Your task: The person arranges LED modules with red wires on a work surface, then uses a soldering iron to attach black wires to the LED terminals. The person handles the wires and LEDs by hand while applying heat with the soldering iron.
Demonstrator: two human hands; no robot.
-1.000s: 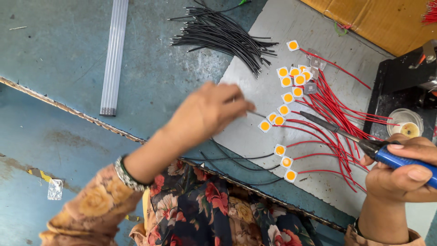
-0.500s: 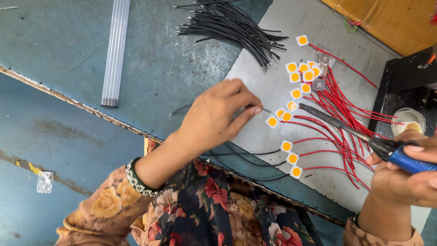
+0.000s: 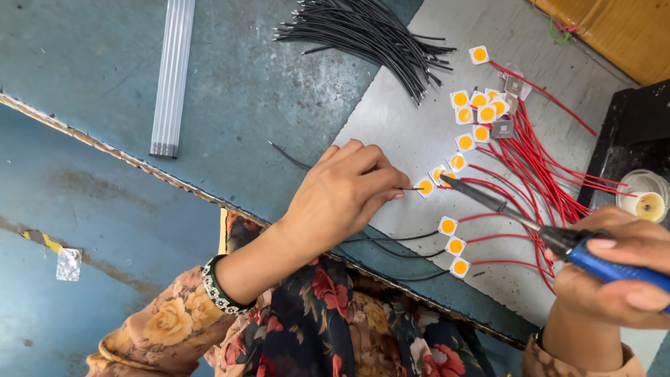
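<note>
My left hand (image 3: 345, 195) pinches a thin black wire (image 3: 289, 157), its bare end reaching a small square white chip with a yellow centre (image 3: 425, 186) on the grey metal sheet (image 3: 405, 119). My right hand (image 3: 618, 276) grips a blue-handled soldering iron (image 3: 516, 213); its dark tip points at a neighbouring chip (image 3: 438, 174). Several more such chips with red wires (image 3: 544, 167) attached lie fanned out over the sheet.
A bundle of black wires (image 3: 370, 31) lies at the top of the blue-green table. A ribbed white strip (image 3: 171, 73) lies at the left. A small round pot (image 3: 645, 199) sits on a black base (image 3: 628, 139) at the right. A wooden board (image 3: 614, 31) fills the top right corner.
My left hand has brought the black wire's end right, to the chip. The soldering iron tip has moved left toward the same spot.
</note>
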